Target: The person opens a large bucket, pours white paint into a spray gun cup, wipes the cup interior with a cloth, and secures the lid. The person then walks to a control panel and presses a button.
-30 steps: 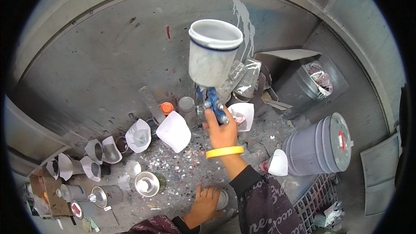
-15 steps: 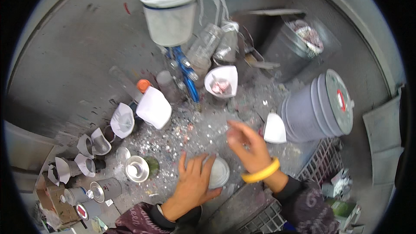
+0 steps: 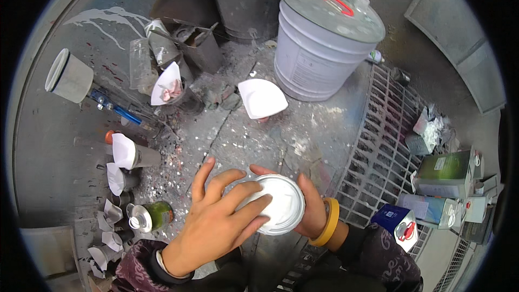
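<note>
My right hand [image 3: 311, 205] is closed around a round container [image 3: 278, 205] with a white top and pale rim, low in the middle of the view; its lower part is hidden. My left hand [image 3: 227, 216] has its fingers spread, some tips touching that top. A spray gun [image 3: 111, 108] with a blue body and white cup [image 3: 70, 75] stands at the upper left, apart from both hands. A green-bodied can [image 3: 159, 213] lies left of my left hand.
A lidded pale pail [image 3: 319, 54], metal bucket [image 3: 243, 11] and white paper funnel [image 3: 262, 100] are ahead. Several paper-lined cups [image 3: 124, 151] line the left. A metal grate [image 3: 362, 146] runs along the right, with several rectangular tins [image 3: 440, 176] beside it.
My right hand has let go of the spray gun and now grips the round container, which both hands touch. The view has turned rightward, putting the gun at the left.
</note>
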### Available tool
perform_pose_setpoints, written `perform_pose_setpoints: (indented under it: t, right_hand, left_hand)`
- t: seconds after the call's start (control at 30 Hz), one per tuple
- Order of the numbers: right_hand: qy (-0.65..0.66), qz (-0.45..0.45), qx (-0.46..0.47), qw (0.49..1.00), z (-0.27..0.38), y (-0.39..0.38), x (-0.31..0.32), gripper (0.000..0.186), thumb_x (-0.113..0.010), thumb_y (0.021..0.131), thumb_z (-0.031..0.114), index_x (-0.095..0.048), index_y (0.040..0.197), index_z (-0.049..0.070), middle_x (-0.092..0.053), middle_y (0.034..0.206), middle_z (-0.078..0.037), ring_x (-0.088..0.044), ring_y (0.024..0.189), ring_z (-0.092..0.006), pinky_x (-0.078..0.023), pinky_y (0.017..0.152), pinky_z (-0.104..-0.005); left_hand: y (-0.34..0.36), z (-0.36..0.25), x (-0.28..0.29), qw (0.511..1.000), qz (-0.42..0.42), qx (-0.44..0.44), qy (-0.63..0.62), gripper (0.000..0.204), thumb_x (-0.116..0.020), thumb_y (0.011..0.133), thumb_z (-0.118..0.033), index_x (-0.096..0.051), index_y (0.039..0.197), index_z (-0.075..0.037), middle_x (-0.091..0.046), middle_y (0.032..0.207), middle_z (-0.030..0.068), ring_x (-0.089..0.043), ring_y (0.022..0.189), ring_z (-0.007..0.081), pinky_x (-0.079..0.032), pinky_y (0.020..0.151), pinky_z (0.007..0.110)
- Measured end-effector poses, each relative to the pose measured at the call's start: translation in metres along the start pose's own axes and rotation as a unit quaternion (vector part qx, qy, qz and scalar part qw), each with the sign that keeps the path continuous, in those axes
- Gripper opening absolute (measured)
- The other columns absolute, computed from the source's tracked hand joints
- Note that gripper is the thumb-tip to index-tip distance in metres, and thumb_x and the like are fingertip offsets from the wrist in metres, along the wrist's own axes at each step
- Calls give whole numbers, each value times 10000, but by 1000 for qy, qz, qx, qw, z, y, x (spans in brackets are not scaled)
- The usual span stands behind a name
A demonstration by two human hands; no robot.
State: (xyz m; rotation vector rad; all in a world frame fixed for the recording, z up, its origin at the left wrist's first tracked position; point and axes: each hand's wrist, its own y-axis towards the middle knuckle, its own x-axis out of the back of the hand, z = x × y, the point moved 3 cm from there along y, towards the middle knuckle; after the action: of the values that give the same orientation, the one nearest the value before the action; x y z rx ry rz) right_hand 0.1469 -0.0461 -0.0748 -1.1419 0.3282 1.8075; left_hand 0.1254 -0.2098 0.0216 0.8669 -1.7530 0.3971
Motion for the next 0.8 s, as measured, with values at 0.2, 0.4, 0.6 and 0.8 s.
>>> perform_pose_setpoints:
  t: [0.2, 0.4, 0.6, 0.8]
  right_hand:
    - [31, 28, 71, 997, 10, -17, 12, 821, -236, 1083, 613, -287, 1613, -12, -605, 1398, -130, -592, 1292, -230, -435, 1142, -377]
    - [-66, -13, 60, 996, 4, -20, 14, 973, -269, 1016, 741, -245, 1618, -23, -598, 1391, -144, -590, 1289, -227, -447, 1117, -362]
    - [-11, -38, 76, 996, -7, -23, 8, 798, -231, 1096, 615, -362, 1583, -3, -615, 1344, -105, -579, 1253, -200, -421, 1118, -352]
    - [-46, -69, 98, 992, 6, -29, 13, 831, -225, 1076, 654, -393, 1561, 0, -646, 1242, -100, -611, 1166, -197, -449, 1073, -352]
  left_hand:
    - [14, -20, -2, 999, -41, -15, 28, 239, -835, 760, -187, -750, 978, -135, -659, 941, -14, -621, 1035, 209, -323, 1149, 543]
    - [26, -33, -13, 997, -12, 49, 64, 132, -752, 831, -171, -647, 837, -91, -624, 778, 42, -628, 837, 241, -479, 783, 406]
    - [26, -37, -30, 998, -49, 38, -31, 186, -803, 797, -105, -726, 962, -68, -664, 795, 81, -635, 721, 286, -508, 617, 420]
    - [22, -46, -28, 993, 12, -43, -106, 319, -763, 770, -95, -768, 1089, -100, -673, 1062, 26, -615, 998, 238, -484, 865, 392]
